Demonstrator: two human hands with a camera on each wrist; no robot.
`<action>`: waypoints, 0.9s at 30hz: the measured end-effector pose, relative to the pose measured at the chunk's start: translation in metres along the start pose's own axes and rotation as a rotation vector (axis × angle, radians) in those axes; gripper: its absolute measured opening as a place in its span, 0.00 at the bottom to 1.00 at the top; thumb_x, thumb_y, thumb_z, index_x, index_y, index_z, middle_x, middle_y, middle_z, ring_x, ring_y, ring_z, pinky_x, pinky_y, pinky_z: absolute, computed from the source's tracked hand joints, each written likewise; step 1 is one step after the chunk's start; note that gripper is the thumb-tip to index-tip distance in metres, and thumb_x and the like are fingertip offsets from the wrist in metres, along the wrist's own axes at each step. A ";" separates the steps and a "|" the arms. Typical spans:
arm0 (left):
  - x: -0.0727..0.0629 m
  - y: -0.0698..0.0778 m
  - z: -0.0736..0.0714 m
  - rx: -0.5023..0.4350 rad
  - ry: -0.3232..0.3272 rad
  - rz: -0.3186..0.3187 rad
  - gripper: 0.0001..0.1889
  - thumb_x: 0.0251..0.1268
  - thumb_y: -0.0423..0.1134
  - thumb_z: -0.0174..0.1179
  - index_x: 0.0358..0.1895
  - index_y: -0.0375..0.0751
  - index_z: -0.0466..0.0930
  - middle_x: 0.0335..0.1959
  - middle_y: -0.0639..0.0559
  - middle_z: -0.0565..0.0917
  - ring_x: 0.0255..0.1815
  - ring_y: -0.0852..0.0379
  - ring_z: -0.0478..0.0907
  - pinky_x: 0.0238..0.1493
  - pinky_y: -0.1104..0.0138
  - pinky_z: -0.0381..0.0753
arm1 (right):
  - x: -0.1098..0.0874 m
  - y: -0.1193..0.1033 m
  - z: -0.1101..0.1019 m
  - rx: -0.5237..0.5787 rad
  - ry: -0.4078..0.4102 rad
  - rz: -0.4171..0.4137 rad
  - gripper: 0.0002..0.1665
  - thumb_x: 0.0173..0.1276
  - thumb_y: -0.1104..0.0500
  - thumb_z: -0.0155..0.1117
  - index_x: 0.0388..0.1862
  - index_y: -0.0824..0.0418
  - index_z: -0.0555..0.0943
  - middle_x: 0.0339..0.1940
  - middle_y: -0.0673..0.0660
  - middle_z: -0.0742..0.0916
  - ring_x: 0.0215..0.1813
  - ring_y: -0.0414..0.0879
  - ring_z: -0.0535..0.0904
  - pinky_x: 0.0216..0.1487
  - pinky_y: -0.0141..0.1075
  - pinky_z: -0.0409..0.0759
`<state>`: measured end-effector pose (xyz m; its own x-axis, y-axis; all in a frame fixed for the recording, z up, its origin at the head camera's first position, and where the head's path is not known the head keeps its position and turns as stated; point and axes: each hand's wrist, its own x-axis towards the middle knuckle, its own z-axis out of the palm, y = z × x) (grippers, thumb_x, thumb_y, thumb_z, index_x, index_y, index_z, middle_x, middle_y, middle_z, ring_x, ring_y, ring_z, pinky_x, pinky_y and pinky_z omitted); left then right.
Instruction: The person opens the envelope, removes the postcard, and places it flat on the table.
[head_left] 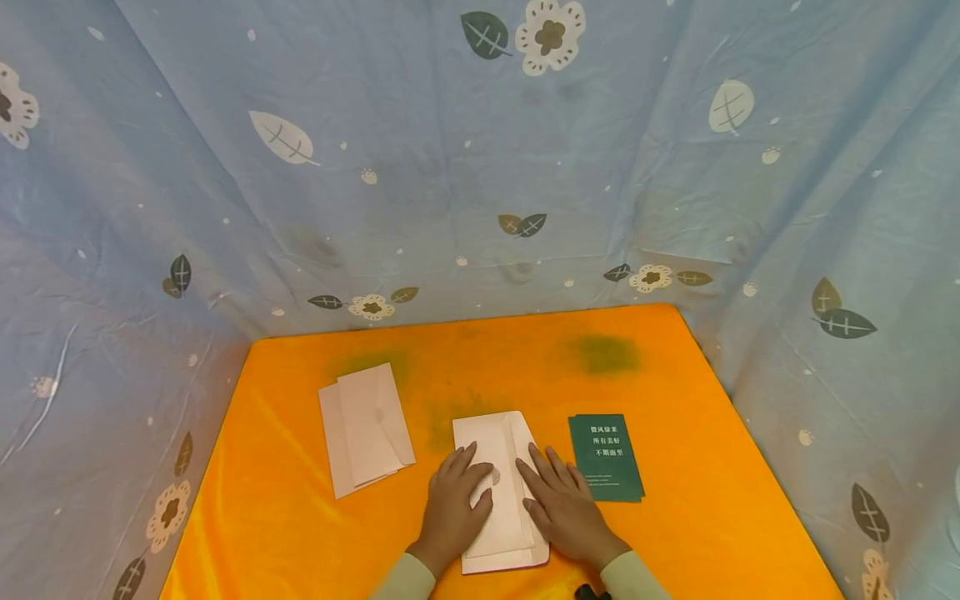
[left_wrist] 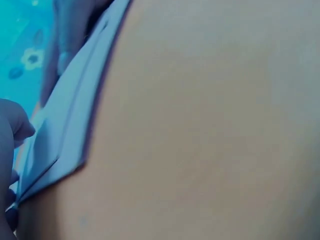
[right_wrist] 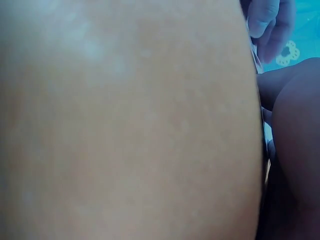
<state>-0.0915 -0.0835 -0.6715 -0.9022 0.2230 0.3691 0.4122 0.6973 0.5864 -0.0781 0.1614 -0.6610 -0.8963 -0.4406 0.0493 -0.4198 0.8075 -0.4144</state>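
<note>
A pale pink envelope (head_left: 498,533) lies lengthwise near the front middle of the table. A smaller rectangle with a round seal mark shows on its face, and a strip with rounded corners extends along its right side. My left hand (head_left: 454,504) rests on its left edge, fingers slightly bent and thumb over the paper. The right hand (head_left: 566,512) lies across the right-hand strip with its fingers extended. In the left wrist view the envelope (left_wrist: 75,120) appears as layered paper, with fingers at both ends. The right wrist view shows mostly tabletop, and the envelope is largely hidden there.
Two overlapping pale pink envelopes (head_left: 371,425) lie at the left of the orange-covered table (head_left: 277,517). Dark green cards (head_left: 607,458) with white print are stacked close beyond the right hand. Patterned blue curtain (head_left: 420,167) encloses the back and sides. A small black object (head_left: 588,592) shows at the bottom edge.
</note>
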 end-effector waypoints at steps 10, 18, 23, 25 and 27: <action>0.011 -0.008 -0.031 -0.272 0.031 -0.312 0.18 0.72 0.34 0.71 0.63 0.42 0.88 0.73 0.41 0.80 0.73 0.36 0.73 0.73 0.39 0.70 | 0.000 0.001 0.001 -0.003 -0.005 0.002 0.35 0.88 0.48 0.56 0.88 0.53 0.66 0.91 0.58 0.59 0.88 0.63 0.50 0.80 0.67 0.50; 0.016 -0.016 -0.050 -0.434 0.084 -0.441 0.20 0.76 0.34 0.69 0.68 0.38 0.83 0.68 0.46 0.83 0.72 0.42 0.75 0.69 0.43 0.75 | 0.000 0.001 0.001 0.007 -0.003 -0.003 0.35 0.88 0.48 0.56 0.88 0.53 0.66 0.91 0.58 0.59 0.88 0.63 0.50 0.79 0.67 0.50; 0.024 -0.019 -0.070 -0.572 0.119 -0.575 0.21 0.84 0.44 0.63 0.70 0.36 0.80 0.68 0.44 0.82 0.69 0.43 0.77 0.68 0.46 0.75 | 0.001 0.000 0.000 0.015 -0.010 0.000 0.35 0.88 0.47 0.55 0.88 0.53 0.66 0.91 0.58 0.58 0.88 0.63 0.50 0.79 0.67 0.50; 0.027 -0.022 -0.078 -0.618 0.142 -0.624 0.22 0.86 0.47 0.60 0.70 0.36 0.79 0.68 0.42 0.82 0.66 0.44 0.77 0.67 0.48 0.75 | 0.000 0.000 0.000 0.017 -0.013 0.001 0.35 0.88 0.48 0.55 0.88 0.53 0.65 0.91 0.58 0.58 0.88 0.63 0.50 0.79 0.67 0.50; 0.030 -0.025 -0.086 -0.646 0.172 -0.661 0.24 0.87 0.50 0.58 0.70 0.35 0.78 0.68 0.40 0.81 0.62 0.44 0.77 0.64 0.52 0.77 | 0.000 0.000 -0.001 0.017 -0.013 0.001 0.35 0.88 0.48 0.55 0.88 0.53 0.65 0.91 0.58 0.58 0.88 0.63 0.50 0.79 0.67 0.50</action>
<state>-0.1181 -0.1527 -0.6133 -0.9687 -0.2226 -0.1100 -0.1397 0.1223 0.9826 -0.0786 0.1615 -0.6604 -0.8947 -0.4451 0.0369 -0.4163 0.8011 -0.4301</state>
